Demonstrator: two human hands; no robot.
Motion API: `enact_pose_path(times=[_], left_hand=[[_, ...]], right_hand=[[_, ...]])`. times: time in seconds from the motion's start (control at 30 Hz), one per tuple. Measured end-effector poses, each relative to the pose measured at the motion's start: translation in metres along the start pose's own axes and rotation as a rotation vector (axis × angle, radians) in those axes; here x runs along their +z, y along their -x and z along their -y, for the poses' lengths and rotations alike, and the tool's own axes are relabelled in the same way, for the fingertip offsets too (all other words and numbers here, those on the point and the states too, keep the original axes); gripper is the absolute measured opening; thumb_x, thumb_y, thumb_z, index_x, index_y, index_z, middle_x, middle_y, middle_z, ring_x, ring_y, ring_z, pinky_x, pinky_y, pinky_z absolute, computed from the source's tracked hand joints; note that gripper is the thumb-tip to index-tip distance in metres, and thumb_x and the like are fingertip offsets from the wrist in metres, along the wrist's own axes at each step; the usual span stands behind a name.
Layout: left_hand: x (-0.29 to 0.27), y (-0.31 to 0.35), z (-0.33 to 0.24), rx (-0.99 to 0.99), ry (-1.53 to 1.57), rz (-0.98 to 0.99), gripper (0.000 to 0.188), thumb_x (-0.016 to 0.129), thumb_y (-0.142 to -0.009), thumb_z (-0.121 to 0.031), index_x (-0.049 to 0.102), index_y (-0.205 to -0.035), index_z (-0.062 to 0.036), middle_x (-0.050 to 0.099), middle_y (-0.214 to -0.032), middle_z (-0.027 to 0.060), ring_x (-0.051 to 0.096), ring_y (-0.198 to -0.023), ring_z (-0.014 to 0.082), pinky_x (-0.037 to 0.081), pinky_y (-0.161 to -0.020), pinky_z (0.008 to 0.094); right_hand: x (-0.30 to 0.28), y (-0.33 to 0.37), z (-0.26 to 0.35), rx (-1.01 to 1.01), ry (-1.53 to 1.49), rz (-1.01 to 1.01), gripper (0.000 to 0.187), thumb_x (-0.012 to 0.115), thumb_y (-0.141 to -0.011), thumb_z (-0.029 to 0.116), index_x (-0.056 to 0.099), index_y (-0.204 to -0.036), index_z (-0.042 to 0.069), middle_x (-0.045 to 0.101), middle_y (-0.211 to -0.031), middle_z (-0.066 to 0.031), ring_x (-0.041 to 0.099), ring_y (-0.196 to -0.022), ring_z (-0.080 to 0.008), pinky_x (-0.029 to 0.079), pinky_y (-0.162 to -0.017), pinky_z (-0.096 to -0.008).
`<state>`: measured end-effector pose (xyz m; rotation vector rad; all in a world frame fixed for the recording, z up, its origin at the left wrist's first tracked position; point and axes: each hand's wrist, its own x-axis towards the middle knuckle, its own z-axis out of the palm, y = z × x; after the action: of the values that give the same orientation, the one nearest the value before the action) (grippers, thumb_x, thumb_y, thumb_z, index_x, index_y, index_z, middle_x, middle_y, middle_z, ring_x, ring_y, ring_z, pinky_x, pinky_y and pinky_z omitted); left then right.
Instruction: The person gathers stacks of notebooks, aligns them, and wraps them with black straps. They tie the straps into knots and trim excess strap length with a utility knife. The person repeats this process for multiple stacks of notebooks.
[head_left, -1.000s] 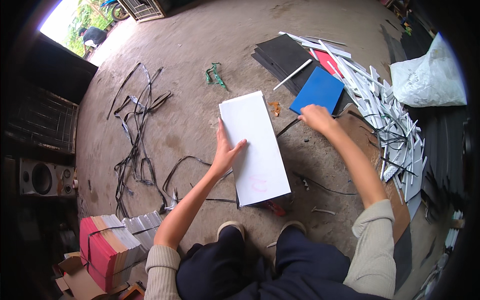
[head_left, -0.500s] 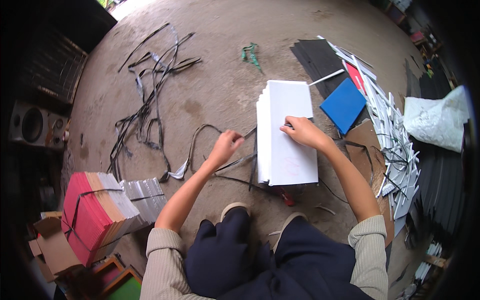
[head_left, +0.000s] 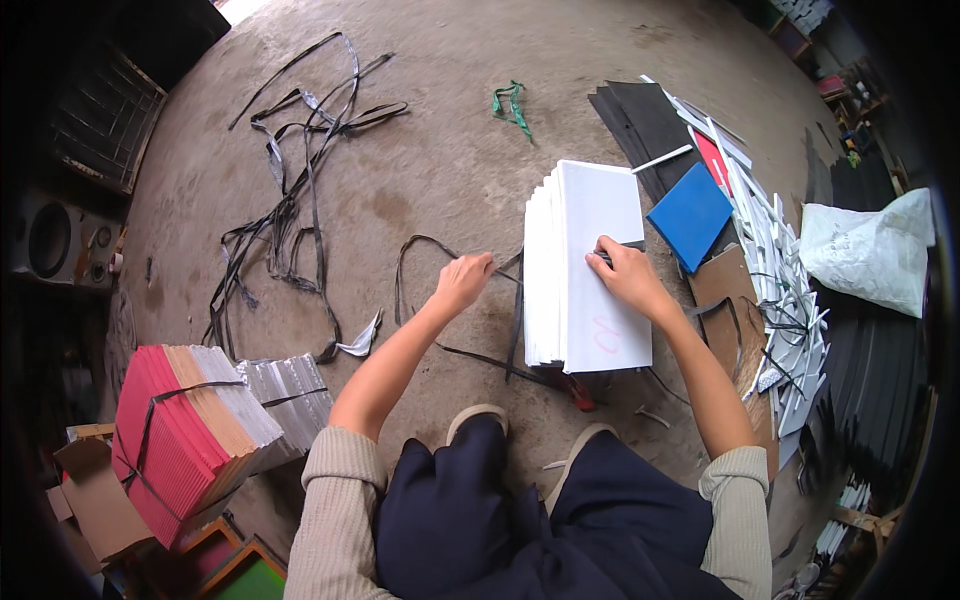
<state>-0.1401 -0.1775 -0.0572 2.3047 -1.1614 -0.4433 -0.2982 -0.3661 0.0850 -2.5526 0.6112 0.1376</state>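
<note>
A stack of white boards (head_left: 606, 320) stands on the floor in front of me, with its layered edges facing left. My right hand (head_left: 628, 280) rests on its top face, fingers closed on a short dark length of strap that runs to the right edge. Left of the stack, my left hand (head_left: 466, 283) pinches a thin black strap (head_left: 512, 262) stretching toward the stack's left side. More of that strap loops over the floor below and behind the left hand. Beneath the stack's near end, a small red object (head_left: 580, 393) shows partly.
Tangled black straps (head_left: 300, 190) lie at the far left. Strapped red, tan and white boards (head_left: 185, 420) stand near left, beside a cardboard box (head_left: 100, 500). To the right are a blue board (head_left: 690, 215), white strips (head_left: 780, 290) and a white sack (head_left: 868, 250).
My left hand has closed into a pinch on the strap and moved slightly right. The white stack and my right hand appear shifted a little right, as does much of the nearby scene.
</note>
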Motion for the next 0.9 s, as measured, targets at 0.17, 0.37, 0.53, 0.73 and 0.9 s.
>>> enact_pose_path(times=[0.17,0.37,0.53,0.73,0.9], left_hand=[[-0.020,-0.033,-0.027,-0.164,0.002,0.161,0.027,0.046,-0.087,-0.021,0.062,-0.086,0.0001,0.061,-0.076,0.0137,0.059,-0.068,0.0281,0.044,-0.065,0.0385],[-0.108,-0.034,-0.108,-0.216,0.523,0.543,0.025,0.053,-0.084,-0.024,0.065,-0.098,-0.0062,0.059,-0.078,0.0040,0.051,-0.068,0.0116,0.042,-0.064,0.0258],[-0.110,-0.041,-0.146,-0.306,0.668,0.493,0.019,0.061,-0.080,-0.017,0.064,-0.095,-0.0053,0.060,-0.080,0.0022,0.055,-0.067,0.0062,0.044,-0.060,0.0162],[-0.099,-0.041,-0.153,-0.347,0.933,0.330,0.025,0.056,-0.082,-0.013,0.057,-0.104,0.0004,0.059,-0.095,0.0070,0.060,-0.081,0.0128,0.050,-0.076,0.0231],[-0.092,-0.018,-0.101,-0.311,0.234,-0.221,0.025,0.058,-0.081,-0.020,0.056,-0.099,-0.0031,0.051,-0.108,0.0134,0.046,-0.104,0.0220,0.042,-0.082,0.0350]], right_hand=[[-0.007,0.002,-0.007,0.079,-0.413,0.085,0.024,0.043,-0.087,0.021,0.053,-0.094,0.001,0.058,-0.075,-0.0117,0.055,-0.063,-0.0198,0.043,-0.057,-0.0315],[-0.038,0.017,0.008,0.169,-1.002,0.251,0.033,0.035,-0.084,0.003,0.047,-0.114,-0.002,0.053,-0.087,-0.0069,0.046,-0.056,-0.0047,0.035,-0.042,-0.0184],[-0.031,0.016,0.016,0.155,-0.922,0.220,0.033,0.045,-0.081,0.003,0.047,-0.113,-0.003,0.056,-0.085,-0.0074,0.052,-0.054,-0.0083,0.040,-0.044,-0.0177],[-0.014,0.010,0.020,0.152,-0.933,0.163,0.029,0.052,-0.078,0.009,0.046,-0.105,0.000,0.059,-0.082,-0.0066,0.053,-0.054,-0.0096,0.038,-0.044,-0.0203],[0.001,0.008,0.003,0.171,-0.928,0.208,0.029,0.053,-0.077,0.010,0.047,-0.103,0.001,0.059,-0.080,-0.0068,0.053,-0.053,-0.0105,0.038,-0.044,-0.0223]])
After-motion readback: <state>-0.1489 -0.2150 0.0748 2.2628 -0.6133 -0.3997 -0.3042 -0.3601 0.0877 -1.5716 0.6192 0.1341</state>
